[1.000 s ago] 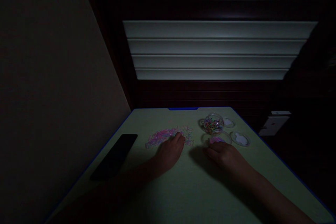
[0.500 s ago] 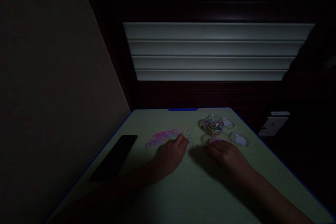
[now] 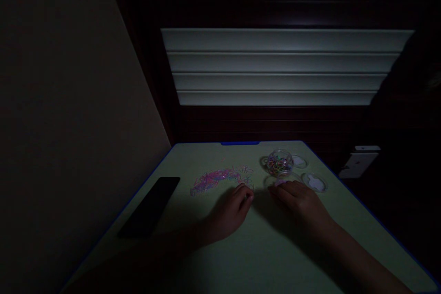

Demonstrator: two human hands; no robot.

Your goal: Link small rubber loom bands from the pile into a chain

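A loose pile of thin pink, purple and blue bands [image 3: 215,178] lies on the pale table [image 3: 248,257]. My left hand [image 3: 236,206] is at the pile's near right end, fingers curled together; whatever they pinch is too small to make out. My right hand [image 3: 298,200] is closed in front of a clear round container [image 3: 289,177] and hides part of it and its pinkish contents. What its fingertips hold, if anything, is hidden. Behind that container stands a clear jar [image 3: 279,163] filled with multicoloured bands.
Two clear round lids with white labels, one nearer [image 3: 314,182] and one farther [image 3: 299,161], lie right of the containers. A black phone-like slab [image 3: 149,206] rests near the table's left edge. White boxes [image 3: 359,164] are beyond the right edge.
My left hand has moved slightly nearer and to the right, uncovering more of the pile's right end. My right hand has hardly moved.
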